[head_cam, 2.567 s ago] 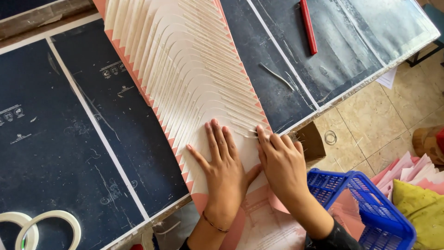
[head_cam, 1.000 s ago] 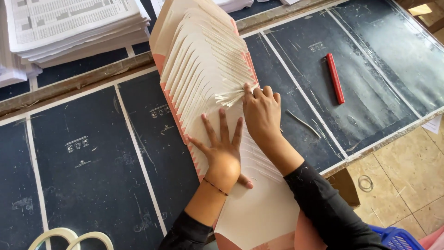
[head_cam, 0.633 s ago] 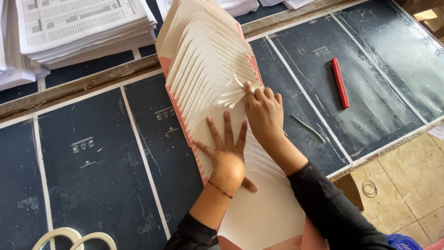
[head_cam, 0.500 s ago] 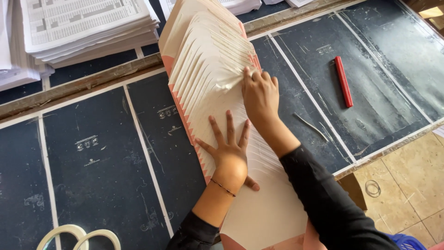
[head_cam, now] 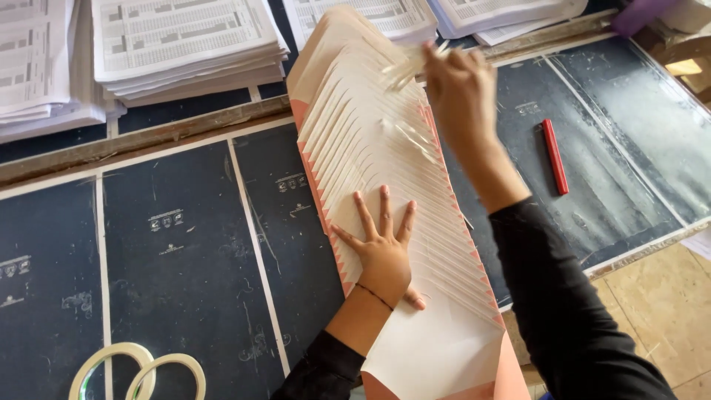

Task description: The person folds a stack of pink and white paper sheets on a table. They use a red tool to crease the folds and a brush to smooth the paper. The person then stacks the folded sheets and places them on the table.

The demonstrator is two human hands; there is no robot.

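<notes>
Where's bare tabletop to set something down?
Free: dark mat between fanned envelopes and tape rolls; also right of the red marker. Crowded: paper stacks along the far edge, both hands on the fan.

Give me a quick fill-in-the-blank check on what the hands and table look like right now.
1. The left hand lies ____ on the fanned envelopes.
2. The right hand is raised near the fan's ____ end.
3. The marker right of the fan is ____ in colour.
4. The tape rolls number ____.

Missing words: flat; far; red; two
</notes>
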